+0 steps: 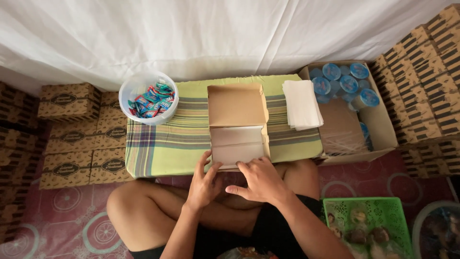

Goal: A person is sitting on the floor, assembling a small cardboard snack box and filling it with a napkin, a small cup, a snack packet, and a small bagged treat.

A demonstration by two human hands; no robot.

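An open cardboard box (237, 108) stands on a low surface covered with a green striped cloth (163, 139), its lid tipped back and white paper lining its inside. My left hand (205, 182) touches the box's near left corner with fingers spread. At the near right edge my right hand (258, 180) rests with its fingers on the rim. Neither hand is closed around anything. I sit cross-legged right behind the box.
A clear tub of wrapped candies (147, 98) sits on the cloth's far left; a stack of white paper sheets (302, 103) lies at its right. A carton of sealed water cups (347, 84) stands beyond. Printed boxes (72, 139) are stacked left and right. A green basket of snacks (366, 225) is near right.
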